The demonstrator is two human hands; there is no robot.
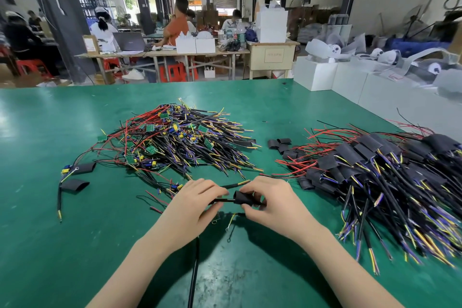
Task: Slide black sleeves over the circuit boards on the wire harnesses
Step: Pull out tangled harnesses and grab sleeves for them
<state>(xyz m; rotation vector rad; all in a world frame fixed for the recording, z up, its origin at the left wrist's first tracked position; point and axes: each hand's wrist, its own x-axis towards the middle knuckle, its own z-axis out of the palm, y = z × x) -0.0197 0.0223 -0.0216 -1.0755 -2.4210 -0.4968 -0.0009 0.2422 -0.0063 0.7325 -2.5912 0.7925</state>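
Both hands meet above the green table (75, 245) near its front. My left hand (197, 201) pinches the black cable of a wire harness (221, 201), whose wires hang down below the hands. My right hand (267, 204) grips a black sleeve (243, 198) with the cable entering its left mouth. The board on this harness is hidden by my fingers. A heap of unsleeved harnesses with green circuit boards (180, 140) lies behind the hands. To the right lies a pile of sleeved harnesses (375, 172).
Loose black sleeves (281, 146) lie between the two piles, and two more sleeves (75, 185) lie at the left beside a stray harness. White boxes (350, 82) line the table's right edge. Seated people work at tables (162, 52) far behind.
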